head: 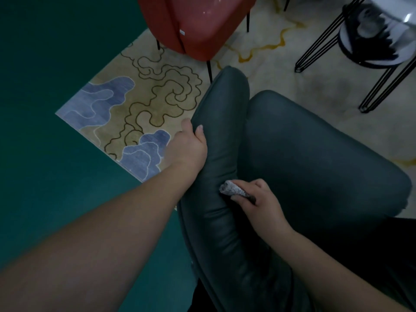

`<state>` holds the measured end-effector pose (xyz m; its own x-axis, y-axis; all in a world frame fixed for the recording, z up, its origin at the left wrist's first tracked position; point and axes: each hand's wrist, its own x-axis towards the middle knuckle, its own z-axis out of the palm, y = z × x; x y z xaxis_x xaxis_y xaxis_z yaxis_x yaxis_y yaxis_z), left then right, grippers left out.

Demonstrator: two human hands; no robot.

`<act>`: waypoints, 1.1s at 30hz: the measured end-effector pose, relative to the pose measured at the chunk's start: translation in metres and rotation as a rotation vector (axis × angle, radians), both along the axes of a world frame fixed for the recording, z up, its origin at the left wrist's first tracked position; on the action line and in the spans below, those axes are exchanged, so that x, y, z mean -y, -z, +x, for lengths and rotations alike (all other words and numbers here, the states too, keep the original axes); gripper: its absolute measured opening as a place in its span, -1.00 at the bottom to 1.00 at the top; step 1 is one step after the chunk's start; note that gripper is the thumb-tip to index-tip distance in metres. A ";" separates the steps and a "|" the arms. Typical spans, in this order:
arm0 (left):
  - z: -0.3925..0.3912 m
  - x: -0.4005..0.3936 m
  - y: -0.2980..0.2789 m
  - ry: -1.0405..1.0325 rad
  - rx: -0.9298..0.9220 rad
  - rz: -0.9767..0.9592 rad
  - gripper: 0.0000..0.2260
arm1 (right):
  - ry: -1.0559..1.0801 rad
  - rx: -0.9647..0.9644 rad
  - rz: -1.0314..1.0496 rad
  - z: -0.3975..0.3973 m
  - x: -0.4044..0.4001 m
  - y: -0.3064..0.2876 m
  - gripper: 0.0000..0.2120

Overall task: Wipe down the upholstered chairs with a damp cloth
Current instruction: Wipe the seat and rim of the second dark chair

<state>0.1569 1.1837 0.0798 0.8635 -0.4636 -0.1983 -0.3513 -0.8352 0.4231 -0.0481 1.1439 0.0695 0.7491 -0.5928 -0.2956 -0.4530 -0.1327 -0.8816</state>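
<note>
- Rug (144, 104): patterned, on the floor at far left.
- Left hand (189, 147): grip clamped on the backrest edge of the dark green chair (315, 154), thumb on top.
- Right hand (258, 199): grip clamped on the speckled cloth (231, 188), pressing it into the crease between backrest and seat.
- Red chair (198, 23): far, centre.
- Wire-legged stool (371, 48): far right.

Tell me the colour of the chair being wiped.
Dark teal chair, clearest in the head view.
</note>
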 end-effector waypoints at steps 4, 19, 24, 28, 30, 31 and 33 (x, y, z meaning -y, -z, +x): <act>0.003 -0.014 -0.013 0.108 -0.177 0.086 -0.53 | -0.022 -0.068 -0.052 0.001 0.010 -0.015 -0.71; -0.027 -0.198 -0.081 0.436 0.051 0.405 -0.56 | 0.026 -0.094 -0.352 0.020 -0.007 -0.088 -0.79; 0.022 -0.237 -0.085 0.469 0.051 0.409 -0.55 | 0.073 -0.114 -0.361 0.072 -0.032 -0.094 -0.85; 0.084 -0.270 -0.094 0.519 0.118 0.401 -0.55 | 0.148 -0.124 -0.345 0.124 -0.065 -0.095 -0.83; 0.107 -0.280 -0.098 0.555 0.164 0.417 -0.55 | 0.177 -0.129 -0.325 0.142 -0.076 -0.095 -0.86; 0.122 -0.287 -0.100 0.563 0.177 0.421 -0.55 | 0.180 -0.126 -0.324 0.156 -0.084 -0.093 -0.80; 0.147 -0.298 -0.103 0.575 0.190 0.423 -0.54 | 0.197 -0.128 -0.326 0.182 -0.099 -0.092 -0.77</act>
<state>0.3038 1.4818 0.1827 0.5448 -0.7701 -0.3318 -0.8176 -0.5757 -0.0062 0.1337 1.2428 0.1617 0.5807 -0.7998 -0.1522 -0.6015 -0.2955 -0.7422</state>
